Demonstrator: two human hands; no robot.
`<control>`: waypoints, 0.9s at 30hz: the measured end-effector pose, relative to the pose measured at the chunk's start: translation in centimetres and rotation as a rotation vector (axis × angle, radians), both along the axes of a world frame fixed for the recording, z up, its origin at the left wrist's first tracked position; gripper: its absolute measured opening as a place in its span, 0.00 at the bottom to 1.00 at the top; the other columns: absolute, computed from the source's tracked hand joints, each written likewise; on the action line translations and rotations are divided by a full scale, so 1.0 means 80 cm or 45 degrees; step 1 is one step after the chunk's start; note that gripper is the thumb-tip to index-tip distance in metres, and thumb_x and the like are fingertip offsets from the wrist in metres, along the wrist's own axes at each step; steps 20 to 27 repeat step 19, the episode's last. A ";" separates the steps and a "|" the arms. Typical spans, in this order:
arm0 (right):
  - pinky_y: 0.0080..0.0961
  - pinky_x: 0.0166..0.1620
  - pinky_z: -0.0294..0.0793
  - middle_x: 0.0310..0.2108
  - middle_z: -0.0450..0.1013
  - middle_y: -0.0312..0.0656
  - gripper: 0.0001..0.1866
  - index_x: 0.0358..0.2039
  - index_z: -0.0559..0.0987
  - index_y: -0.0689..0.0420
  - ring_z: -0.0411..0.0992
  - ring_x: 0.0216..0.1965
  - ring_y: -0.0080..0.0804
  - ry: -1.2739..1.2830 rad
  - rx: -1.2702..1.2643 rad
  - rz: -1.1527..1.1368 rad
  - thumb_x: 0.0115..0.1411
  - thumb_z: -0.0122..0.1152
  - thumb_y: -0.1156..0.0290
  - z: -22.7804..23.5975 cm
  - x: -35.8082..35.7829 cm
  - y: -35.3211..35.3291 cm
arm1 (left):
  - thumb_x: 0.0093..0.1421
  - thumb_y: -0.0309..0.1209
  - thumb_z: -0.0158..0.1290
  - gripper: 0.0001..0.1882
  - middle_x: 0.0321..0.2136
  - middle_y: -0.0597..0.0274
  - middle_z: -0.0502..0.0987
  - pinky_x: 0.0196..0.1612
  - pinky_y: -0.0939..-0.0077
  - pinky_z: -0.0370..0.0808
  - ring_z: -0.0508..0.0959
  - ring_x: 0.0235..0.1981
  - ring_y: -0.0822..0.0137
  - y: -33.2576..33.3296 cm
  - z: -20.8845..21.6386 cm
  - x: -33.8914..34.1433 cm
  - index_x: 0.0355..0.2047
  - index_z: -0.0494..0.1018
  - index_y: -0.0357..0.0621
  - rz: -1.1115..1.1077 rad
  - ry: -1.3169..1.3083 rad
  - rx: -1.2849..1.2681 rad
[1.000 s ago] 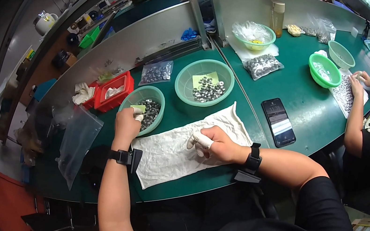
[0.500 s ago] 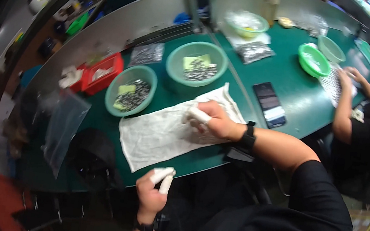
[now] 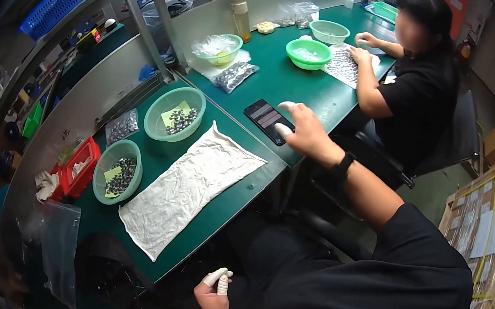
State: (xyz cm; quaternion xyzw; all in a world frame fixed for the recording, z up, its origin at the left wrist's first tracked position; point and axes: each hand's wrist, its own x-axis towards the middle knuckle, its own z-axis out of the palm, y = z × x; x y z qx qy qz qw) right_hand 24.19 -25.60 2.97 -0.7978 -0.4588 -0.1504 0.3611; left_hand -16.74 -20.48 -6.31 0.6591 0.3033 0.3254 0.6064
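White finger cots cover the thumb and forefinger of both my hands. My right hand (image 3: pixel 310 135) reaches out over the dark phone (image 3: pixel 263 116), thumb and forefinger spread at its right edge with nothing gripped. I cannot tell whether the fingers touch it. Off the table's front edge, my left hand (image 3: pixel 215 295) is closed in a pinch; anything between its fingertips is too small to make out. Between the hands and the bowls lies a wrinkled white cloth (image 3: pixel 192 188). Two pale green bowls (image 3: pixel 202 107) of small shiny metal parts, each with a yellow-green note, stand behind it.
A red bin (image 3: pixel 79 170) and a clear bag of parts (image 3: pixel 121 127) lie by the bowls. To the right, a co-worker (image 3: pixel 414 70) handles small pieces on a white sheet beside a bright green basin (image 3: pixel 308 54). A bag of metal parts (image 3: pixel 234 77) lies beyond the phone.
My right hand has left the white cloth and moved right to the phone, its fingers spreading. The view has swung right. My left hand stays pinched, lower in view.
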 end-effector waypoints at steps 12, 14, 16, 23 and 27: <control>0.48 0.53 0.66 0.47 0.69 0.59 0.42 0.63 0.56 0.63 0.66 0.51 0.55 0.234 -0.763 -0.227 0.45 0.55 0.66 0.020 -0.029 0.051 | 0.60 0.20 0.53 0.08 0.31 0.55 0.80 0.36 0.80 0.76 0.79 0.31 0.69 0.007 -0.020 -0.026 0.39 0.76 0.30 -0.076 -0.106 -0.110; 0.47 0.51 0.68 0.48 0.68 0.59 0.44 0.64 0.54 0.63 0.65 0.51 0.54 0.234 -0.854 -0.245 0.45 0.56 0.66 0.024 -0.024 0.058 | 0.59 0.20 0.53 0.08 0.31 0.55 0.80 0.37 0.79 0.76 0.79 0.32 0.69 0.003 -0.023 -0.026 0.39 0.76 0.30 -0.080 -0.127 -0.122; 0.48 0.50 0.69 0.47 0.68 0.60 0.45 0.64 0.53 0.63 0.65 0.50 0.56 0.216 -0.873 -0.296 0.45 0.56 0.66 0.029 -0.023 0.065 | 0.59 0.20 0.53 0.09 0.31 0.55 0.80 0.37 0.79 0.77 0.79 0.32 0.69 0.003 -0.031 -0.030 0.39 0.76 0.30 -0.112 -0.121 -0.093; 0.54 0.49 0.67 0.53 0.62 0.61 0.48 0.66 0.50 0.62 0.62 0.54 0.54 0.200 -0.970 -0.383 0.44 0.58 0.65 0.032 -0.020 0.067 | 0.59 0.22 0.55 0.10 0.31 0.55 0.80 0.39 0.79 0.76 0.80 0.34 0.68 0.003 -0.035 -0.035 0.40 0.76 0.31 -0.169 -0.100 -0.012; 0.54 0.49 0.67 0.53 0.62 0.61 0.48 0.66 0.50 0.62 0.62 0.54 0.54 0.200 -0.970 -0.383 0.44 0.58 0.65 0.032 -0.020 0.067 | 0.59 0.22 0.55 0.10 0.31 0.55 0.80 0.39 0.79 0.76 0.80 0.34 0.68 0.003 -0.035 -0.035 0.40 0.76 0.31 -0.169 -0.100 -0.012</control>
